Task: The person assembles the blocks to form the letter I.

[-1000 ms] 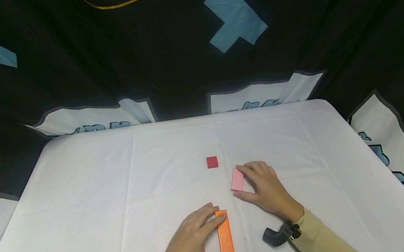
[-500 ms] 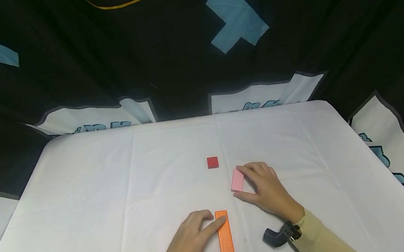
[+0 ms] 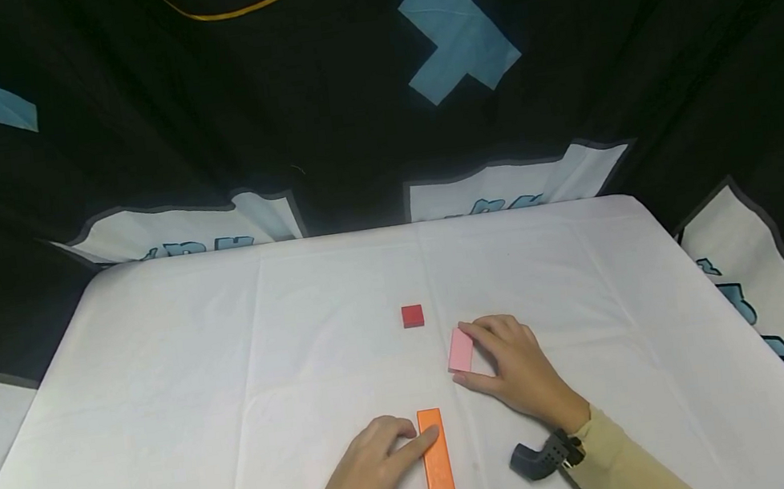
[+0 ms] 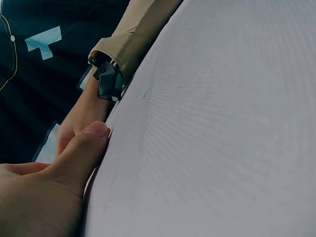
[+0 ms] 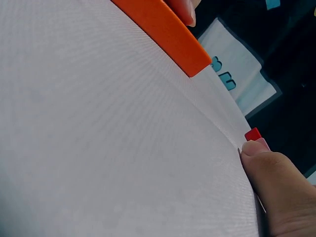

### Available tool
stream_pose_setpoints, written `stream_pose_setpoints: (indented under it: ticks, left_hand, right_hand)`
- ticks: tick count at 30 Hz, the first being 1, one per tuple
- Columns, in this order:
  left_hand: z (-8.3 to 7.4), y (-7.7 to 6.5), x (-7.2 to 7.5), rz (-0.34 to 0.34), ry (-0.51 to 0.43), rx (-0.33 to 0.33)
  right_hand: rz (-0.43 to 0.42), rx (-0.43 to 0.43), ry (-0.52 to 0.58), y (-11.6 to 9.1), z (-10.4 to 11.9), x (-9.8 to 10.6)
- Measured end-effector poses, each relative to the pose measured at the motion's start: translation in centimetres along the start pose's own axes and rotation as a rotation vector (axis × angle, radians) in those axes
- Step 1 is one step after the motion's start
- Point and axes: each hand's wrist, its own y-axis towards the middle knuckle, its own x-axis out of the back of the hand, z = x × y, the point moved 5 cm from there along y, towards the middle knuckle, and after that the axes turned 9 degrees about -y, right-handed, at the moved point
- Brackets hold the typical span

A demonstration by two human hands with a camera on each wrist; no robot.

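Observation:
An orange rectangular block (image 3: 437,464) stands lengthwise on the white cloth near the front. My left hand (image 3: 371,477) curves loosely around its left side. The index fingertip lies over the top of the block and the thumb is at its near end. My right hand (image 3: 515,368) pinches a small pink block (image 3: 459,350) by its two ends, thumb near and index finger far. The pink block sits on the cloth. A red block (image 3: 412,316) lies farther back, apart from both hands. In the left wrist view, the left thumb (image 4: 81,153) hides most of the blocks.
The table (image 3: 163,400) has a white cloth over it. Dark curtains (image 3: 318,108) with blue and white patches hang behind and beside it. A dark strap device (image 3: 546,453) sits on the right wrist, close above the cloth.
A finger of my left hand has come off the far end of the orange block, and the index fingertip has drawn slightly nearer. The right hand and the blocks stay in place.

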Motion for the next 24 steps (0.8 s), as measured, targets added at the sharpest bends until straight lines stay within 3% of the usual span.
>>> stream_pose_setpoints:
  ticks: [18,24]
  left_hand:
    - [0.08,-0.02,-0.21,0.000,0.008,-0.017]
    - [0.15,-0.06,-0.21,0.021,0.020,0.007]
  right_hand:
    - [0.005,-0.006,-0.002,-0.01,-0.04,-0.08]
    - [0.003,-0.005,0.001,0.02,-0.07,-0.03]
